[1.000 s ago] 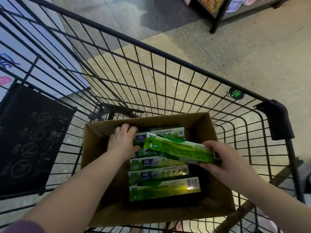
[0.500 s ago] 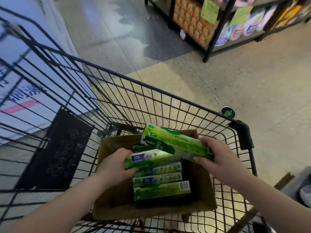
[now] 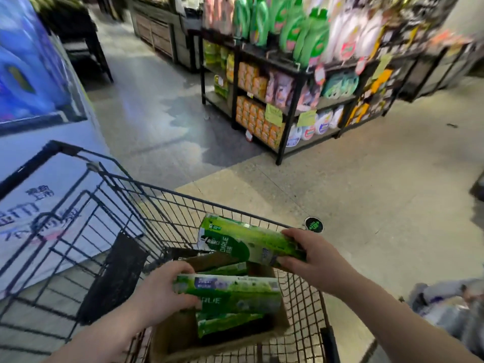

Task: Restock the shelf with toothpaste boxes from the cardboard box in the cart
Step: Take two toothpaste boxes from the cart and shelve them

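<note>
A brown cardboard box (image 3: 172, 341) sits in the black wire cart (image 3: 167, 205). My right hand (image 3: 311, 255) grips the right end of a green toothpaste box (image 3: 235, 242), held above the cart's far rim. My left hand (image 3: 162, 292) holds the left end of a second green toothpaste box (image 3: 235, 294) just over the cardboard box. More green toothpaste boxes (image 3: 225, 323) lie inside the cardboard box beneath it, partly hidden.
A black shelf unit (image 3: 288, 100) with orange packs, bags and green detergent bottles stands ahead across the bare floor. A white and blue panel (image 3: 39, 158) runs along the left of the cart. A blurred grey object (image 3: 450, 310) is at the lower right.
Both hands have lifted their toothpaste boxes up out of the cardboard box. The camera has tilted up, bringing the shelves across the aisle into view.
</note>
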Tool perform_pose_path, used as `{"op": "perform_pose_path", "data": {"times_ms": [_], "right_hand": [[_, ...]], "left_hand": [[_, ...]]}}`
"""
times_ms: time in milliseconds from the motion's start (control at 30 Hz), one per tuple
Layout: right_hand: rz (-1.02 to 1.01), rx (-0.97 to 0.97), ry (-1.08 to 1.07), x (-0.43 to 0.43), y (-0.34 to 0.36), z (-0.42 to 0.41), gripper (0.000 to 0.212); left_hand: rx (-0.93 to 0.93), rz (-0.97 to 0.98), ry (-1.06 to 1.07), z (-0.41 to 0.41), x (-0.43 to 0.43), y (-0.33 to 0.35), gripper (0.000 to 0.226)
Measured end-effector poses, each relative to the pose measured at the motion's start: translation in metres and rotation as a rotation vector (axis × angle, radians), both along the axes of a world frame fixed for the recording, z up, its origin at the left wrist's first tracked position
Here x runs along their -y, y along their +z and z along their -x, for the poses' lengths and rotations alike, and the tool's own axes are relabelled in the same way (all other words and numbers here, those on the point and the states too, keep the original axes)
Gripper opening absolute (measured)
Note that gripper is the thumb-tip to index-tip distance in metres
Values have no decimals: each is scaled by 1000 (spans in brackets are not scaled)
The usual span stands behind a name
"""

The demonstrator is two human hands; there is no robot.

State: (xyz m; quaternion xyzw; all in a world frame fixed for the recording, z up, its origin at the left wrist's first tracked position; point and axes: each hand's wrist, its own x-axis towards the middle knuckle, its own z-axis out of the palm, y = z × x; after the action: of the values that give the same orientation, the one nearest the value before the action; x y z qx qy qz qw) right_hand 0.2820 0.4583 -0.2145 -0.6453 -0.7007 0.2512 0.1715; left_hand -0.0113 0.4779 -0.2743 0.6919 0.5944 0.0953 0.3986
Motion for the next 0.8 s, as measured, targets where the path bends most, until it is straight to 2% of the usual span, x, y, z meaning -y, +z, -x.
{"op": "perform_pose_path", "data": {"times_ms": [167,267,433,533,633,733,800], "right_hand": [[-71,26,-210,66,46,3,47],[-97,18,-372,119,61,13,55],[-131,36,-650,221,78,39,38],[-143,42,-829,303,92,55,31],[-152,95,-987,386,103,69,38],[-153,123,-1144,466,111,85,40],[-150,129,-1243,520,115,95,37]], "left_hand": [[88,32,-156,-9,14,43,47],[120,-4,-307,-18,32,61,46],[201,-82,-580,-33,72,85,36],[202,-72,-748,-57,111,100,36],[230,-27,-894,-86,159,113,34],[233,19,-1050,-114,216,122,43],[303,86,-1098,-132,261,125,46]]}}
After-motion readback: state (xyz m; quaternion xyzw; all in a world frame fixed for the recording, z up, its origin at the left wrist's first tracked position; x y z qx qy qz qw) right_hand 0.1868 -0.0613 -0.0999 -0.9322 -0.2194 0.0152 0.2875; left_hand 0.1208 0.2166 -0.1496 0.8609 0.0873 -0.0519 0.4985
